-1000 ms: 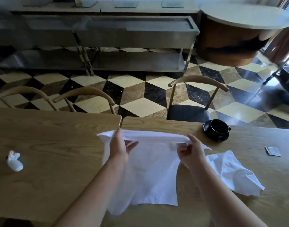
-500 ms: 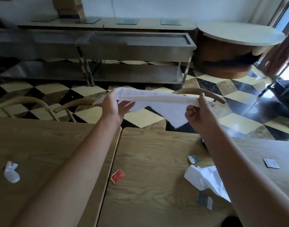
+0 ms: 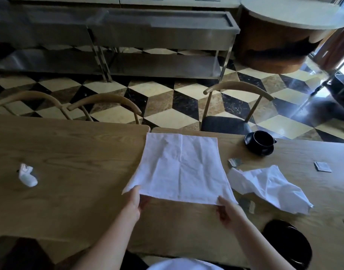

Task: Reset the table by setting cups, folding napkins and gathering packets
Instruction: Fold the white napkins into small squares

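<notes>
A: Packet first, small crumpled white plastic packet, out at nine o'clock on the left-hand pale oak table, well apart from everything else. Not gathered yet.

B: Then centre, twelve o'clock: large white square cloth napkin, spread flat across the seam between the two tables. Laid open like that, probably to give clean edges for a first fold.

A: Left hand pinching the near left corner, thumb over cloth, fingers under. Right hand clamped the same way on the near right corner. Held taut by both corners, likely to stop wrinkles.

B: Further right, three o'clock: second white napkin, crumpled in a heap, unfolded. Small flat grey square packets scattered near it.

A: One o'clock: glossy black cup on matching black saucer, near the far edge by a wooden chair with dark seat.
</notes>
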